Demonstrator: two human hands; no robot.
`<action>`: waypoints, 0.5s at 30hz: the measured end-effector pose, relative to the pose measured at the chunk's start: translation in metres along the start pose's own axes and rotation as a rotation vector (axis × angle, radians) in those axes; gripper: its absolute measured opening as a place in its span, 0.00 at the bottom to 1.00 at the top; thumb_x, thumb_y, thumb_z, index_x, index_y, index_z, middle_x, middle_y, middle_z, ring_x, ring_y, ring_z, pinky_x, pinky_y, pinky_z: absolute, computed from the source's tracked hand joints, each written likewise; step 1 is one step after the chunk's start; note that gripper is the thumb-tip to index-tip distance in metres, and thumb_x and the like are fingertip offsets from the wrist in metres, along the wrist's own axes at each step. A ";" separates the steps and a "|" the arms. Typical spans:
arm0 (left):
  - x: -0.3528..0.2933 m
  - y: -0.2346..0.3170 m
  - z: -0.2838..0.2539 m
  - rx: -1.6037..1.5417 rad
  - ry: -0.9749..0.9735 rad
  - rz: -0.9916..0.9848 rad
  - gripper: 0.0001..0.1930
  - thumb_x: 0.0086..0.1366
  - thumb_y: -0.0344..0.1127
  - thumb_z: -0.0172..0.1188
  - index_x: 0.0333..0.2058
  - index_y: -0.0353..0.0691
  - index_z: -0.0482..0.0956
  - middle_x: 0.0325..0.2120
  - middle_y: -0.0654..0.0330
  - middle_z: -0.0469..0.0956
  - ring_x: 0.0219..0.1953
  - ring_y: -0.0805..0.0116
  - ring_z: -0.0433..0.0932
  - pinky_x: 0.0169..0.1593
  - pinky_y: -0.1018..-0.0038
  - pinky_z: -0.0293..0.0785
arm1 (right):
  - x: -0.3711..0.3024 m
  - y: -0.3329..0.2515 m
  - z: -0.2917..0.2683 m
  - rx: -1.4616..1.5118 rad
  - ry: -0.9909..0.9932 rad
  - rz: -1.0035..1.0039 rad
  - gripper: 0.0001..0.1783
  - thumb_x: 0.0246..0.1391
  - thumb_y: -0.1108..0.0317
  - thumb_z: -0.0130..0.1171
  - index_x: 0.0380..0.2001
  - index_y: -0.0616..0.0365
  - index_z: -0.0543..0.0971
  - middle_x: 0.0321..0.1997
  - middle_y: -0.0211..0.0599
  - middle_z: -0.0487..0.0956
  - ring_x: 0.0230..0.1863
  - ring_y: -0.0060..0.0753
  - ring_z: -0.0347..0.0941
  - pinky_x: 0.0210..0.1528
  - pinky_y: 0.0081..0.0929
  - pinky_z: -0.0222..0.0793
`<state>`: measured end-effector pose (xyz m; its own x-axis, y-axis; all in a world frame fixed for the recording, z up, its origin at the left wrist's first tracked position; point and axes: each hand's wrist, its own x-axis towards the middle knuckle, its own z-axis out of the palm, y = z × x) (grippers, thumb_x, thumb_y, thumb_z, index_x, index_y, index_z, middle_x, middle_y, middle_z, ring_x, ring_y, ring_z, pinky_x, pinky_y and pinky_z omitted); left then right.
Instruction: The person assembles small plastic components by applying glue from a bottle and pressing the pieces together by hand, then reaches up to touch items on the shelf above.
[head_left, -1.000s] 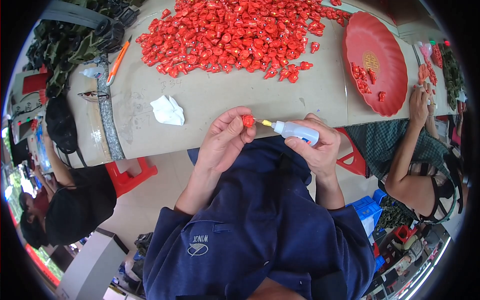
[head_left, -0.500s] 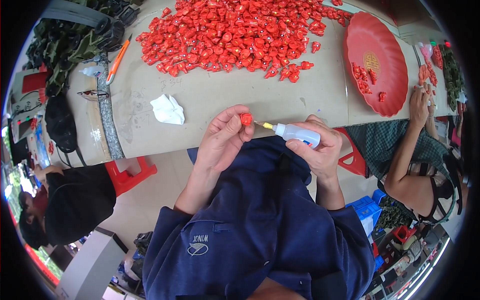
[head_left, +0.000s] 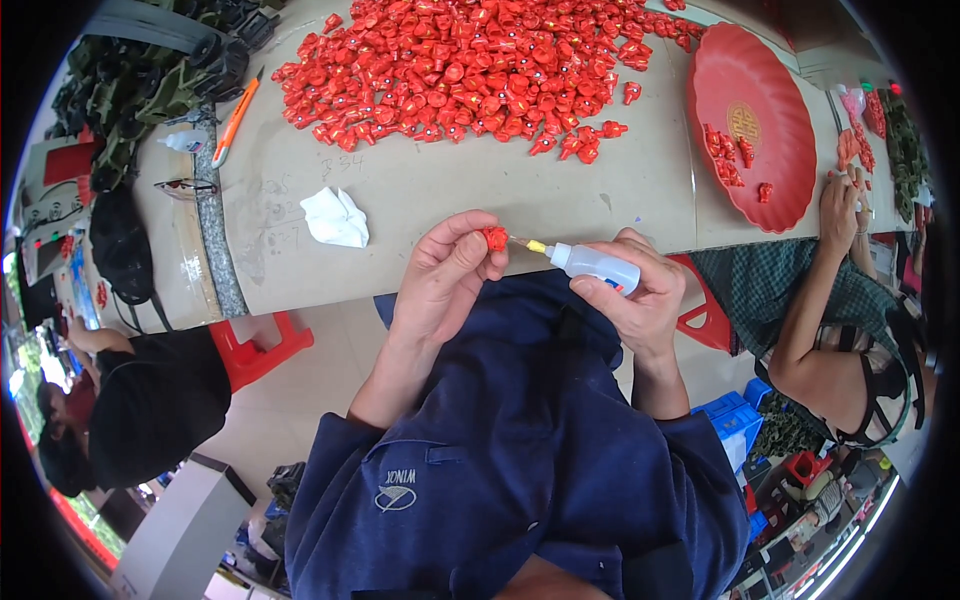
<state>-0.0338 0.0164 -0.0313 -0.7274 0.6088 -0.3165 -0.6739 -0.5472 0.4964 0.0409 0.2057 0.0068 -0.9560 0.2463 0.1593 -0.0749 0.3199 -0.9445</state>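
Bottle (head_left: 598,268): just right of the red piece (head_left: 495,239), gripped firmly by the right hand (head_left: 645,292).
Long axis: slanting slightly upward-left, yellow-collared nozzle (head_left: 536,246) aimed at the piece; whether its tip touches, cannot tell.
Left grip: thumb and fingertips of the left hand (head_left: 445,275) pinching the piece.
Nearer hand: left, touching the piece; right farther off, behind the nozzle.
Pile of red pieces (head_left: 460,80): on the bench (head_left: 430,195), beyond the held piece.
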 end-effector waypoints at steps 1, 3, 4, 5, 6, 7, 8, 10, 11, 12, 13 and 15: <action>0.000 0.000 0.000 0.000 0.000 0.000 0.11 0.61 0.31 0.51 0.42 0.34 0.71 0.31 0.58 0.75 0.30 0.73 0.73 0.32 0.80 0.70 | 0.000 0.000 0.000 -0.004 -0.003 0.002 0.16 0.31 0.73 0.69 0.28 0.65 0.79 0.21 0.35 0.77 0.20 0.23 0.65 0.22 0.19 0.59; 0.000 0.000 0.001 0.005 0.019 0.007 0.11 0.61 0.31 0.51 0.42 0.34 0.71 0.31 0.58 0.75 0.30 0.73 0.73 0.33 0.80 0.70 | 0.000 -0.001 0.000 -0.005 -0.007 -0.007 0.15 0.31 0.73 0.68 0.28 0.65 0.79 0.21 0.35 0.77 0.20 0.23 0.65 0.22 0.19 0.60; 0.000 0.000 0.001 0.006 0.019 0.006 0.11 0.61 0.31 0.51 0.42 0.34 0.71 0.31 0.58 0.75 0.30 0.73 0.73 0.33 0.80 0.70 | 0.000 -0.001 0.000 -0.006 -0.011 -0.017 0.15 0.31 0.73 0.68 0.28 0.65 0.79 0.22 0.35 0.77 0.20 0.23 0.65 0.23 0.19 0.60; 0.000 0.000 0.002 0.003 0.021 0.011 0.11 0.61 0.31 0.51 0.42 0.35 0.71 0.31 0.58 0.75 0.30 0.73 0.73 0.33 0.80 0.70 | 0.000 -0.001 0.000 -0.006 -0.011 -0.016 0.15 0.31 0.73 0.68 0.28 0.65 0.79 0.22 0.35 0.77 0.20 0.23 0.65 0.23 0.19 0.60; 0.000 0.000 0.002 0.001 0.024 0.015 0.11 0.61 0.31 0.51 0.42 0.35 0.71 0.31 0.58 0.75 0.30 0.73 0.73 0.33 0.80 0.70 | 0.000 -0.002 -0.001 -0.008 -0.020 -0.006 0.15 0.31 0.73 0.68 0.28 0.65 0.79 0.22 0.34 0.77 0.20 0.23 0.65 0.23 0.19 0.60; 0.000 0.000 0.001 0.001 0.024 0.015 0.11 0.61 0.31 0.51 0.42 0.35 0.71 0.31 0.58 0.75 0.30 0.73 0.73 0.33 0.80 0.70 | 0.000 -0.003 -0.001 -0.009 -0.030 0.003 0.15 0.31 0.74 0.68 0.28 0.65 0.79 0.22 0.34 0.77 0.20 0.23 0.65 0.23 0.19 0.60; 0.000 0.000 0.000 0.001 0.020 0.016 0.11 0.61 0.31 0.51 0.42 0.35 0.71 0.31 0.58 0.75 0.31 0.73 0.73 0.33 0.80 0.70 | 0.000 -0.003 -0.001 -0.009 -0.030 0.004 0.15 0.31 0.74 0.68 0.28 0.65 0.79 0.22 0.34 0.77 0.20 0.23 0.65 0.23 0.19 0.60; 0.000 0.000 0.000 0.001 0.016 0.017 0.11 0.61 0.31 0.51 0.42 0.35 0.71 0.32 0.58 0.75 0.31 0.73 0.73 0.33 0.80 0.70 | 0.000 -0.004 -0.001 0.002 -0.039 0.008 0.15 0.31 0.74 0.68 0.28 0.64 0.79 0.22 0.34 0.77 0.20 0.22 0.65 0.23 0.19 0.60; 0.000 0.000 0.000 -0.006 0.015 0.014 0.11 0.61 0.31 0.51 0.42 0.35 0.71 0.32 0.58 0.75 0.31 0.73 0.73 0.33 0.80 0.70 | 0.001 -0.005 -0.001 0.002 -0.039 0.008 0.15 0.31 0.74 0.68 0.28 0.64 0.79 0.22 0.34 0.77 0.20 0.22 0.65 0.23 0.19 0.60; 0.000 0.000 0.001 -0.012 0.014 0.010 0.11 0.61 0.31 0.51 0.42 0.35 0.71 0.32 0.58 0.75 0.31 0.73 0.73 0.33 0.80 0.70 | 0.001 -0.006 -0.001 0.006 -0.046 0.010 0.15 0.31 0.74 0.68 0.28 0.64 0.79 0.23 0.34 0.78 0.20 0.22 0.65 0.23 0.19 0.60; 0.000 0.000 0.000 -0.012 0.014 0.011 0.11 0.61 0.31 0.51 0.42 0.35 0.71 0.32 0.58 0.75 0.31 0.73 0.73 0.33 0.80 0.70 | 0.001 -0.006 -0.001 0.011 -0.053 0.012 0.15 0.31 0.74 0.68 0.28 0.64 0.79 0.23 0.34 0.78 0.20 0.22 0.65 0.23 0.19 0.60; 0.000 0.000 -0.002 0.001 0.002 0.014 0.11 0.61 0.31 0.51 0.42 0.35 0.71 0.32 0.58 0.75 0.31 0.73 0.73 0.33 0.80 0.70 | 0.001 -0.006 -0.002 0.014 -0.046 0.008 0.15 0.31 0.74 0.68 0.28 0.64 0.79 0.23 0.34 0.78 0.20 0.22 0.65 0.23 0.18 0.59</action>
<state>-0.0341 0.0156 -0.0332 -0.7369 0.6001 -0.3112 -0.6638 -0.5552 0.5012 0.0412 0.2054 0.0129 -0.9686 0.2063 0.1386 -0.0710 0.3050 -0.9497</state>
